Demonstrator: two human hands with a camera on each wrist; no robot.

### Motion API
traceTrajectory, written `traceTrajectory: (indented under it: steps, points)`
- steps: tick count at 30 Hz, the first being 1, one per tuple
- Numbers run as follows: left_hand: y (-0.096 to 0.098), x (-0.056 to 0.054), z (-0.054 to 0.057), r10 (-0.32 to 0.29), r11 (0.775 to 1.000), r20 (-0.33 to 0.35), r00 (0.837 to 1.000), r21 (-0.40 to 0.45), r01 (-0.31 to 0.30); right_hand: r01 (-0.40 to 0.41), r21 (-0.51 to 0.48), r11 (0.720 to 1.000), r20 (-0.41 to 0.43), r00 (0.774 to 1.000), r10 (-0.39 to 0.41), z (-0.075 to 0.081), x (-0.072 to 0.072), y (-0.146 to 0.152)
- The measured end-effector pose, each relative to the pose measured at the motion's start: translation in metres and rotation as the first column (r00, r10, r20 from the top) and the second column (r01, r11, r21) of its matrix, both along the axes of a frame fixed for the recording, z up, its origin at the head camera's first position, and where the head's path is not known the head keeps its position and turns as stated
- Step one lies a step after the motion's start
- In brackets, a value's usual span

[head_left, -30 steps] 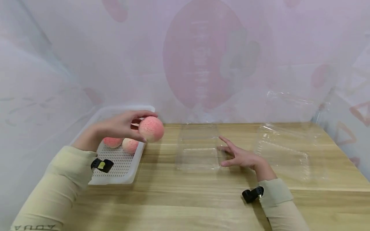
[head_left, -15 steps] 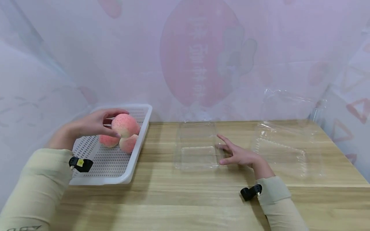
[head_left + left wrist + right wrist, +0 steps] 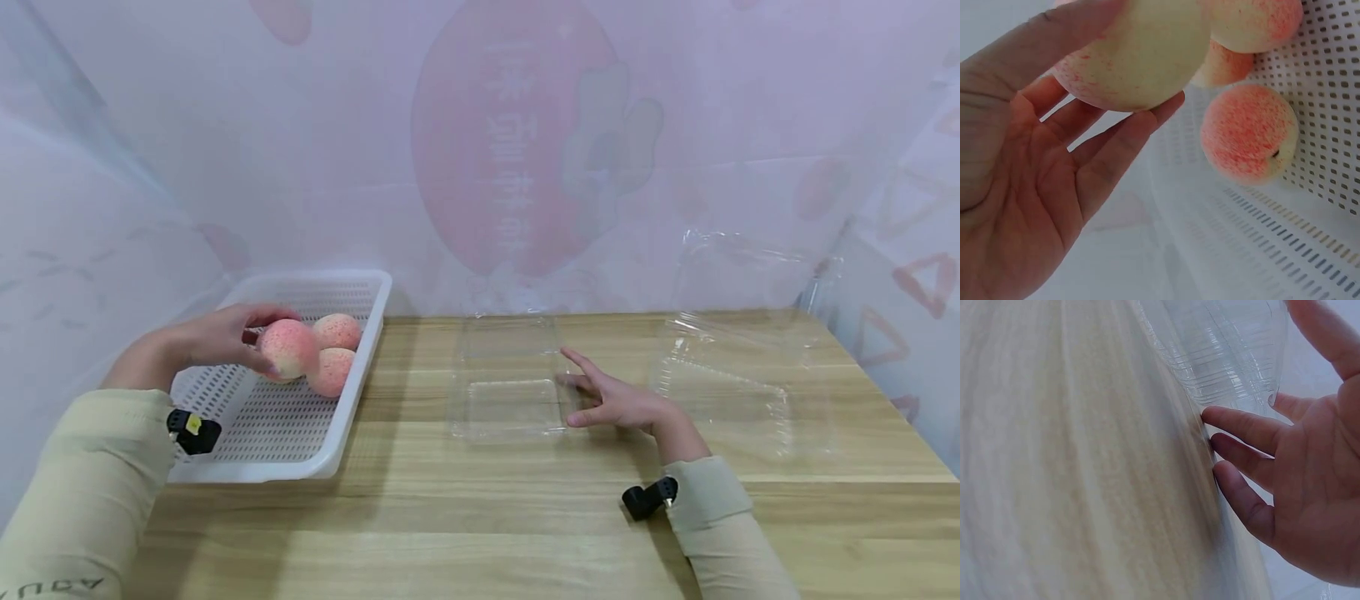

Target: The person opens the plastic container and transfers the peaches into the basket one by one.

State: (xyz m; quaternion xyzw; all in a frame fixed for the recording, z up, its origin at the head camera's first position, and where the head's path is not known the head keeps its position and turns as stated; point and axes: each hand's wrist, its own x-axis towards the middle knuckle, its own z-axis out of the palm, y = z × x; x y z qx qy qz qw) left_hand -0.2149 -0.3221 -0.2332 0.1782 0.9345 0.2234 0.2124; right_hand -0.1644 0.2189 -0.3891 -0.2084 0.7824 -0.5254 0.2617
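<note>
My left hand (image 3: 221,337) holds a pink and cream peach (image 3: 291,348) between thumb and fingers, over the white basket (image 3: 375,333). Two more peaches, an upper one (image 3: 337,331) and a lower one (image 3: 332,372), lie beside it in the basket. In the left wrist view, a peach (image 3: 1250,134) rests on the perforated basket wall below the held peach (image 3: 1154,56). My right hand (image 3: 618,404), fingers spread, is at the right side of a clear plastic box (image 3: 513,408). The right wrist view shows its fingertips close to the clear plastic (image 3: 1229,356).
A second clear plastic container (image 3: 727,400) with its lid raised stands on the wooden table (image 3: 465,525) to the right of my right hand. A pale printed curtain (image 3: 337,150) rises behind the table's far edge.
My left hand has carried the peach leftward from beside the basket's right rim and lowered it over the basket's inside. My right hand has stayed by the clear box.
</note>
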Motion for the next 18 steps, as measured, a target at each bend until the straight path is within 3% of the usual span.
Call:
traceTrajectory:
  steps: [10, 18]
  points:
    - [-0.016, -0.003, -0.019, 0.002, 0.997, 0.069, 0.998, -0.076, 0.004, 0.002, 0.003, 1.000, 0.005, 1.000, -0.002, -0.001, 0.002, 0.001]
    - [-0.026, -0.003, -0.028, 0.050, 0.998, 0.153, 0.987, -0.051, -0.043, -0.002, 0.016, 1.000, -0.001, 1.000, 0.002, 0.000, 0.003, 0.003]
